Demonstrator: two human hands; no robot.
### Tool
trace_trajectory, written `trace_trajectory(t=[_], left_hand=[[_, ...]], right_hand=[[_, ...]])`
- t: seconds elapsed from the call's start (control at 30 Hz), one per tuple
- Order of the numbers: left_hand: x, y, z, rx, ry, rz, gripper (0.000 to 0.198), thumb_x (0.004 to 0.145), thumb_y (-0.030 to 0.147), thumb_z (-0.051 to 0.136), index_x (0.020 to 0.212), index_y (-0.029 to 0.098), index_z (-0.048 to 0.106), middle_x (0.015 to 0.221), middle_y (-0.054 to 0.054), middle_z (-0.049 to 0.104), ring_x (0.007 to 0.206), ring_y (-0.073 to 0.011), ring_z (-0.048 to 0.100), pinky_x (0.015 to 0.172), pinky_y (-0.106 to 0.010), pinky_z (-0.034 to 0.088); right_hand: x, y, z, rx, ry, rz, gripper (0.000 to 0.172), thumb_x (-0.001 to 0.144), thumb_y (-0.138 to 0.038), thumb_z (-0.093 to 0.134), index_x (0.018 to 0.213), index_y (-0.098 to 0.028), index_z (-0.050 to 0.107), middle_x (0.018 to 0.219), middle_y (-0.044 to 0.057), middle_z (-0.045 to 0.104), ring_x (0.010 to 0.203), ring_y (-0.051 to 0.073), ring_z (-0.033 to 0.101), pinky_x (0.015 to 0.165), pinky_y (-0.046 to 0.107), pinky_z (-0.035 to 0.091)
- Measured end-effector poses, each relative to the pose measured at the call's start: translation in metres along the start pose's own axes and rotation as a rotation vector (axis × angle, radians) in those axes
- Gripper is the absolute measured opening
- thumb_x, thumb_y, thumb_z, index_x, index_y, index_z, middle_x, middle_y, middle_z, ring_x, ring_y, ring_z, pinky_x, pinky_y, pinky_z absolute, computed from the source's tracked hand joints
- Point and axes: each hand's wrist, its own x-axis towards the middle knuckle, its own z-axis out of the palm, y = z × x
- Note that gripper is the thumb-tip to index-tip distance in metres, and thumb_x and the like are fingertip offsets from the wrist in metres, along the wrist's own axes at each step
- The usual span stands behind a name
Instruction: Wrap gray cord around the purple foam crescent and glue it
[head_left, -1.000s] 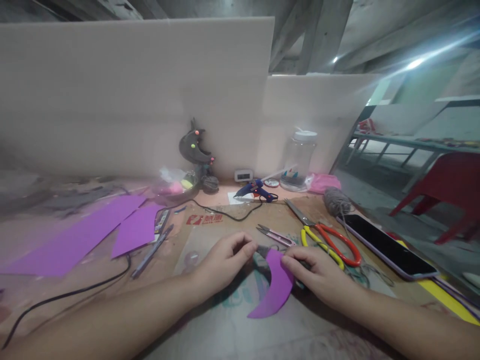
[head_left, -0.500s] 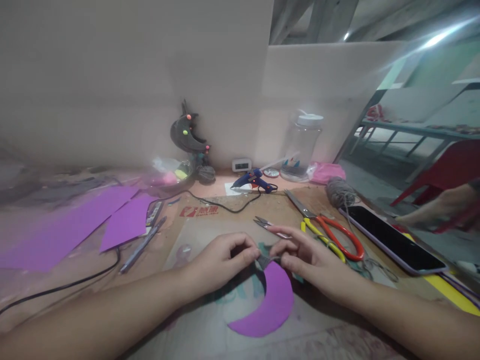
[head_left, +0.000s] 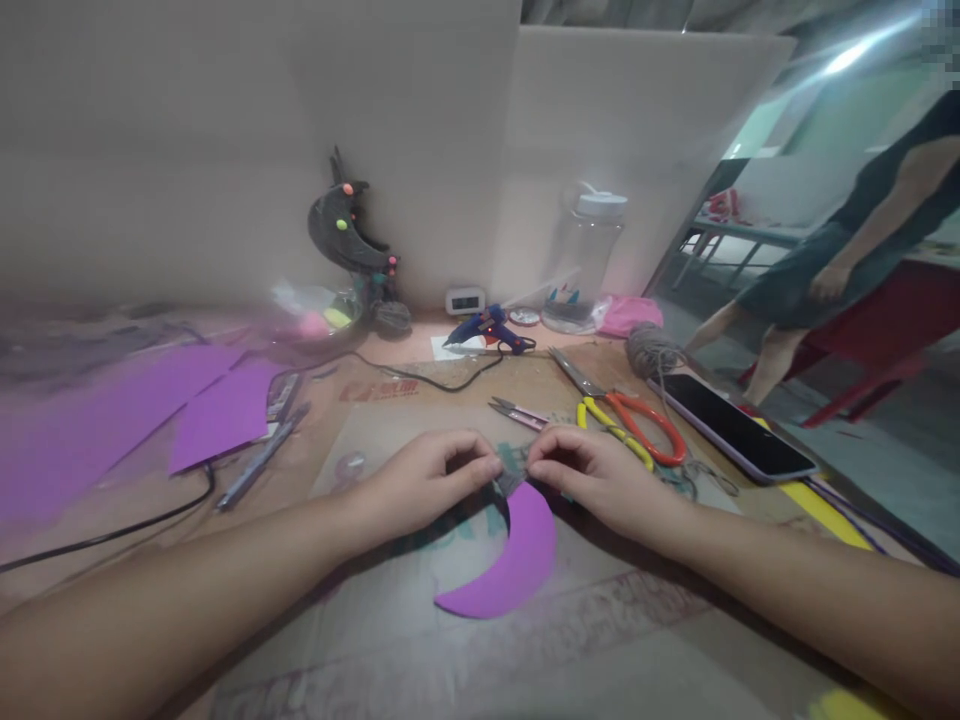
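A flat purple crescent cutout [head_left: 521, 565] lies with its broad curve toward me. Around its upper tip is a wrapping of grey yarn [head_left: 516, 482]. My left hand [head_left: 442, 480] is closed in a pinch at the left side of that wrapped tip. On the other side, my right hand [head_left: 589, 470] has thumb and fingers pinched together on the grey yarn; the strand itself is mostly hidden by the fingertips. Thread snips [head_left: 517, 413] lie just beyond my right hand. Large scissors [head_left: 645, 425] with orange and yellow handles rest to its right.
A blue glue gun [head_left: 487, 328] with a black cord sits at the back. Purple sheets [head_left: 225, 410] and a pen [head_left: 262, 458] lie left. At right are a yarn ball [head_left: 651, 350] and a phone [head_left: 731, 425]. A decorated grey crescent [head_left: 345, 230] stands behind. A person [head_left: 862, 220] is beyond the table.
My right fingers have drawn in from a spread pose to a tight pinch, slightly apart from the left hand. The view has shifted, and the person at right shows more fully.
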Motion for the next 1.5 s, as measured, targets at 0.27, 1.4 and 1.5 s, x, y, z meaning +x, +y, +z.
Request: trace_trajectory(t=[0.27, 1.4, 1.5], left_hand=[[0.002, -0.003, 0.0, 0.005, -0.105, 0.051, 0.029, 0.093, 0.039, 0.047, 0.082, 0.017, 0.06, 0.073, 0.001, 0.06, 0.068, -0.0117, 0.054, 0.066, -0.023, 0.041], [-0.001, -0.008, 0.002, -0.085, 0.082, 0.005, 0.035, 0.092, 0.047, 0.045, 0.083, 0.018, 0.06, 0.075, -0.001, 0.059, 0.07, -0.0146, 0.053, 0.062, -0.025, 0.041], [-0.001, -0.006, 0.001, -0.064, 0.09, 0.02, 0.035, 0.093, 0.046, 0.043, 0.079, 0.018, 0.059, 0.072, 0.0, 0.056, 0.068, -0.0137, 0.051, 0.061, -0.025, 0.04]], right_hand=[[-0.002, -0.004, 0.001, -0.142, 0.012, -0.074, 0.013, 0.089, -0.027, 0.053, 0.08, -0.019, 0.059, 0.078, -0.001, 0.058, 0.073, 0.013, 0.052, 0.069, 0.026, 0.039], [-0.005, -0.011, -0.001, -0.115, 0.035, -0.027, 0.027, 0.09, -0.033, 0.052, 0.069, -0.018, 0.059, 0.062, -0.003, 0.057, 0.059, 0.01, 0.051, 0.057, 0.022, 0.039], [-0.005, -0.01, -0.001, -0.119, 0.006, -0.04, 0.025, 0.091, -0.032, 0.052, 0.072, -0.018, 0.06, 0.063, -0.003, 0.057, 0.059, 0.01, 0.051, 0.057, 0.022, 0.039]])
